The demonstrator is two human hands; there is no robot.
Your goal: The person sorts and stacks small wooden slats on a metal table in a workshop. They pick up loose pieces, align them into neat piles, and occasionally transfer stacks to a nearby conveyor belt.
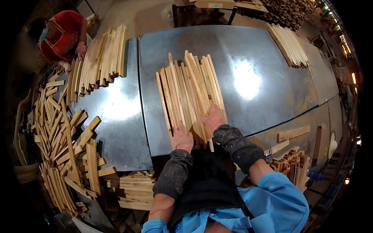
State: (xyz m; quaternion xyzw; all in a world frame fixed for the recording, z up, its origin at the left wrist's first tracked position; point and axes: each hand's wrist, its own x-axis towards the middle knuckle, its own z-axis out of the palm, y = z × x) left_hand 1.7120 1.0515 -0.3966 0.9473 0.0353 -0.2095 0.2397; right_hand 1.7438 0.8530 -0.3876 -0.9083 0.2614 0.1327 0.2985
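A row of long, pale wooden strips lies side by side on the metal tabletop in front of me, their ends uneven. My left hand, in a pinkish knit glove, is closed over the near ends of strips on the row's left part. Farther right, my right hand, gloved alike, grips a strip that lies slantwise on top of the others. Its fingertips are partly hidden among the wood. Dark, dusty sleeve covers wrap both my forearms.
Across the left side, a person in red handles another row of strips. Loose wooden pieces pile up at the left. More strips lie at the far right. Stacked wood sits below the table's near edge, with short pieces at the near right.
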